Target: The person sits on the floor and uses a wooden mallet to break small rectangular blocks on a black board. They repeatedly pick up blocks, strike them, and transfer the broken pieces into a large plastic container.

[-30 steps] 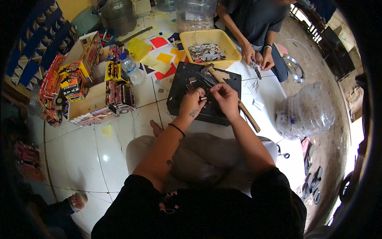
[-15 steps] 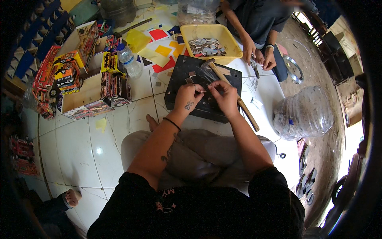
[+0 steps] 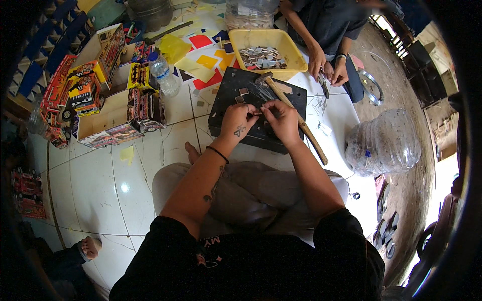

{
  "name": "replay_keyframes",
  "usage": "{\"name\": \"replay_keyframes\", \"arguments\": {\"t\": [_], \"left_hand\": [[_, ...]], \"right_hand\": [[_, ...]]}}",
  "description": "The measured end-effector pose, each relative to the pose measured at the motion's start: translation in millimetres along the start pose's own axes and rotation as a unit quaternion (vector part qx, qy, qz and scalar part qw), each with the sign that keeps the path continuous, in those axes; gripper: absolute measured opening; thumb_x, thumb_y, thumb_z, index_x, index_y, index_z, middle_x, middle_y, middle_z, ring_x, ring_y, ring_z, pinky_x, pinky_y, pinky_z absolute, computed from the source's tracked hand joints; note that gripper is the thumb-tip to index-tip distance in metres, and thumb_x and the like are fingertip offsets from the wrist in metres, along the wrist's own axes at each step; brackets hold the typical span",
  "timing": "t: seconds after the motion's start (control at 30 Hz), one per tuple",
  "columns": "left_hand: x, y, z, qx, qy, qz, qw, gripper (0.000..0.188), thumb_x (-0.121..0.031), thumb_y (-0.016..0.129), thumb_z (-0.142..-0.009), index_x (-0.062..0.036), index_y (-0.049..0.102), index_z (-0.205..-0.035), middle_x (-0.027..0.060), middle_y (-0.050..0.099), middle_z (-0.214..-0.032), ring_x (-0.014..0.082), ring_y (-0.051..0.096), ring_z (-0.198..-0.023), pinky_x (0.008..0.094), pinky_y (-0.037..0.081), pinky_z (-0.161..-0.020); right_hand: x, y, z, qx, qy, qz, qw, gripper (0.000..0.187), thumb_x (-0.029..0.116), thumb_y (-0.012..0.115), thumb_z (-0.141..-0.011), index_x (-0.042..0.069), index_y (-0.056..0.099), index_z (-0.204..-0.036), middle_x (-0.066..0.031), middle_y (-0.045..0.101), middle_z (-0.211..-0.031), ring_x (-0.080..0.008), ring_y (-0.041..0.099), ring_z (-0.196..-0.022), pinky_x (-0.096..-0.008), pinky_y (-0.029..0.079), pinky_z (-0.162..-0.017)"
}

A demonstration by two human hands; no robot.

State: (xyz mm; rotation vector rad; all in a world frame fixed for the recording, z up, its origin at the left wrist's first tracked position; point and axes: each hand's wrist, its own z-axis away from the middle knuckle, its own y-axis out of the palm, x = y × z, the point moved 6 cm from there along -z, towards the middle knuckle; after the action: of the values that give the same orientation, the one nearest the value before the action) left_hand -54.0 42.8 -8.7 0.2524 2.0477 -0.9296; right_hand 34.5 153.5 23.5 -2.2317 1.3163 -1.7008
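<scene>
Over a black block, my left hand pinches a small thin brown piece between thumb and fingers. Close against it, my right hand has its fingertips pressed together; what they hold is too small to make out. A claw hammer with a wooden handle lies across the block's right side, beside my right hand. Thin metal wires or nails lie near its head. Two small square pieces rest on the block just beyond my left hand.
A yellow basin of small square pieces stands beyond the block. To its right, another person's hands hold a pliers-like tool. Toy trucks and a water bottle stand left, coloured sheets farther back. A large clear plastic container is at right.
My fingertips have shifted slightly and come closer together around the small brown piece. The view has moved a little; the other things keep their places.
</scene>
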Motion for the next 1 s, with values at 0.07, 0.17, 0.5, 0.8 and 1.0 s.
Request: {"name": "replay_keyframes", "arguments": {"t": [0.07,0.17,0.5,0.8,1.0], "left_hand": [[0.1,-0.1,-0.1,-0.002,0.003,-0.005,1.0,0.019,-0.008,0.072,-0.074,0.0008,0.067,-0.089,0.0142,0.067,-0.078,0.0228,0.061,-0.061,0.0326,0.048,-0.058],[0.9,-0.1,-0.1,0.0,0.002,-0.015,1.0,0.019,-0.008,0.072,-0.073,0.0006,0.067,-0.09,0.0147,0.067,-0.079,0.023,0.061,-0.061,0.0326,0.048,-0.058],[-7.9,-2.7,1.6,-0.053,0.032,0.027,0.998,0.015,-0.008,0.069,-0.077,0.0018,0.065,-0.088,0.013,0.063,-0.08,0.0241,0.06,-0.063,0.0326,0.049,-0.06],[-11.9,0.4,6.7,-0.078,0.104,-0.033,0.991,0.011,-0.01,0.065,-0.083,0.0012,0.065,-0.084,0.0116,0.063,-0.082,0.0268,0.062,-0.073,0.034,0.05,-0.066],[-9.1,4.4,7.7,-0.06,0.076,-0.03,0.995,0.007,-0.008,0.064,-0.081,-0.0013,0.064,-0.08,0.0109,0.062,-0.082,0.0302,0.06,-0.081,0.0368,0.049,-0.076]], "right_hand": [[-0.9,1.0,-0.3,0.001,0.002,0.001,1.0,0.009,0.005,0.068,-0.079,-0.001,0.065,-0.085,-0.0151,0.067,-0.081,-0.0263,0.066,-0.071,-0.032,0.051,-0.065],[-0.1,1.6,-1.3,-0.001,-0.007,0.009,1.0,0.01,0.005,0.068,-0.079,-0.001,0.065,-0.086,-0.0153,0.068,-0.083,-0.0265,0.067,-0.073,-0.0327,0.051,-0.066],[-2.3,7.4,-6.4,0.033,0.02,0.007,0.999,0.011,0.005,0.069,-0.078,-0.001,0.064,-0.085,-0.017,0.066,-0.082,-0.0308,0.065,-0.075,-0.0354,0.051,-0.067],[-54.9,-72.8,32.1,0.198,0.193,0.484,0.83,0.062,0.024,0.067,-0.077,0.006,0.037,-0.128,-0.017,0.046,-0.125,-0.035,0.052,-0.113,-0.0532,0.046,-0.088],[-43.4,-94.5,54.5,0.151,0.119,0.248,0.95,0.04,0.006,0.053,-0.088,0.007,0.037,-0.124,-0.0255,0.056,-0.106,-0.0435,0.058,-0.097,-0.0477,0.047,-0.081]]}}
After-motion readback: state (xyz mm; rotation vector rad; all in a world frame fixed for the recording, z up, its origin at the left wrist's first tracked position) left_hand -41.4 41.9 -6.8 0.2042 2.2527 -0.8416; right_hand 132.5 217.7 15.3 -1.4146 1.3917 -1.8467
